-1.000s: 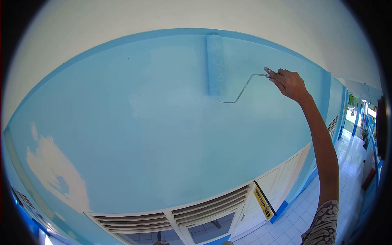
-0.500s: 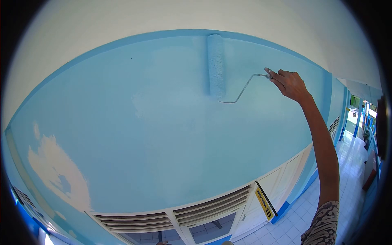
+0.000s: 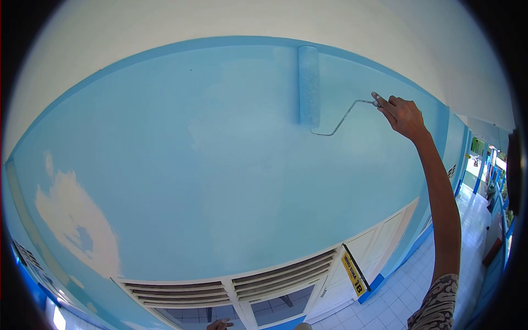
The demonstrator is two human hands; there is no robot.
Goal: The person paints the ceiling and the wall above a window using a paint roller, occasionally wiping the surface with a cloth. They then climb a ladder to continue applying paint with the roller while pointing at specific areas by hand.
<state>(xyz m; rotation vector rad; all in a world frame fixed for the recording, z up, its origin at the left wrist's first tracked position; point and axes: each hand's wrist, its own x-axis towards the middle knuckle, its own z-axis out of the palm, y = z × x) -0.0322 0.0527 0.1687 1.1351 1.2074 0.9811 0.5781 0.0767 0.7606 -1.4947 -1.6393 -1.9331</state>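
Observation:
My right hand (image 3: 405, 116) is closed around the handle of a paint roller, high on the right, with one finger stretched along it. The roller's blue sleeve (image 3: 309, 86) stands nearly upright against the light blue wall (image 3: 165, 165), its top just under the darker blue border (image 3: 236, 42). A bent metal rod (image 3: 342, 120) joins sleeve and handle. Only part of my left hand (image 3: 220, 324) shows at the bottom edge, below the louvres; its fingers look loosely apart, and I see nothing held in them.
A pale unpainted patch (image 3: 77, 220) marks the wall's lower left. Below are white-framed louvres (image 3: 286, 275), a white door (image 3: 352, 264) and a yellow-and-black sign (image 3: 355, 272) jutting out. A tiled corridor (image 3: 396, 300) runs along the right. The white ceiling (image 3: 264, 16) is overhead.
The roller and my right hand have shifted right across the upper wall, the sleeve still upright. More of my left hand shows at the bottom. The view has moved slightly.

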